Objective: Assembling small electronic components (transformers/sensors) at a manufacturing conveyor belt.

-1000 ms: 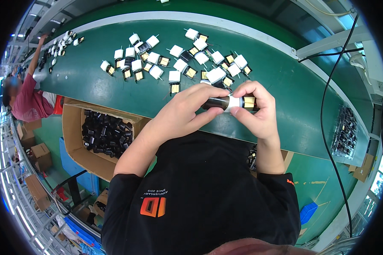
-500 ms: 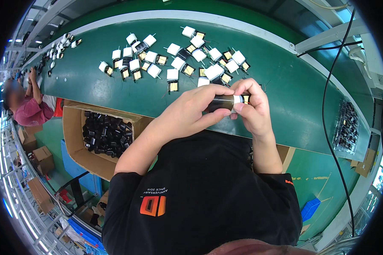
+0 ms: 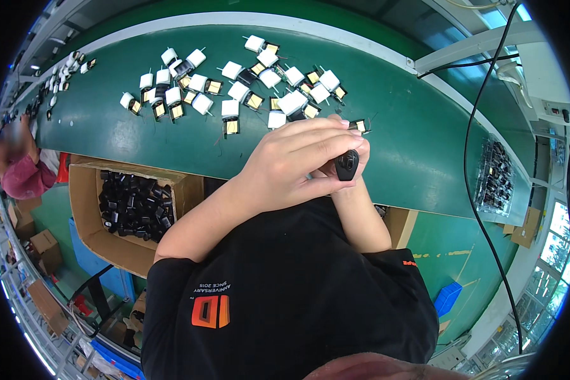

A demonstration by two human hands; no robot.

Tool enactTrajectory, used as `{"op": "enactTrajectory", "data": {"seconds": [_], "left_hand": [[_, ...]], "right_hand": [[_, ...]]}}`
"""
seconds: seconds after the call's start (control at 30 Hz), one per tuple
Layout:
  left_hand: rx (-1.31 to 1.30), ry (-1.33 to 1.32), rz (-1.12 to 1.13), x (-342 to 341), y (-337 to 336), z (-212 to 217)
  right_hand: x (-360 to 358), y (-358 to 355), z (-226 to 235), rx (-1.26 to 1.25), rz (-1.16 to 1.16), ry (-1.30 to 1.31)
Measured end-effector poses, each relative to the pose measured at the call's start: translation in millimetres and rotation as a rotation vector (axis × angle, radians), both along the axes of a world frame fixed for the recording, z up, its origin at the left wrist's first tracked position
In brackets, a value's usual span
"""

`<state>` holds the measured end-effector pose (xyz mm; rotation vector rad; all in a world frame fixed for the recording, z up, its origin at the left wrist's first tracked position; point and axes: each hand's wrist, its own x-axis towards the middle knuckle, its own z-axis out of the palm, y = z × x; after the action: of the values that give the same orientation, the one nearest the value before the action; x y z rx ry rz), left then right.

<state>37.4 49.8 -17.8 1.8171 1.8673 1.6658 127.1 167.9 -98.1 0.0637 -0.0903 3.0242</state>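
Between my hands, a glossy black plastic housing (image 3: 346,166) is tipped so that its rounded, dark end faces up at me. My left hand (image 3: 291,158) grips it from the left, fingers laid across the top and thumb underneath. Partly covered behind it, my right hand (image 3: 361,152) closes around the far side of the same piece. The white section at its other end is hidden by my fingers. Just past my fingertips lies a small part with a gold-coloured face (image 3: 359,126) and thin wires. Several white-and-black parts (image 3: 239,92) are scattered on the green bench (image 3: 399,101).
To the left, an open cardboard box (image 3: 85,202) holds many black housings (image 3: 133,206). Clear packaging with dark parts (image 3: 495,174) sits at the bench's right end, beyond a hanging black cable (image 3: 468,152). Another person (image 3: 25,171) sits far left.
The held piece has turned from lying sideways to pointing its black end up at me. My right hand has moved behind it, and the whole view has shifted slightly.
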Motion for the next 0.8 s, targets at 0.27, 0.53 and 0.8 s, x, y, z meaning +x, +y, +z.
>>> {"op": "enactTrajectory", "data": {"seconds": [0.27,0.53,0.8], "left_hand": [[-0.018,0.050,0.050,4.2,0.4,4.7],[-0.039,0.061,0.103,9.3,-0.7,2.2],[-0.036,0.072,0.070,6.5,-1.4,1.0]], "right_hand": [[2.6,-6.5,6.2,0.020,0.002,-0.125],[2.8,-4.6,-18.1,0.078,-0.005,-0.057],[3.0,-4.6,-17.4,0.027,0.020,-0.031]]}}
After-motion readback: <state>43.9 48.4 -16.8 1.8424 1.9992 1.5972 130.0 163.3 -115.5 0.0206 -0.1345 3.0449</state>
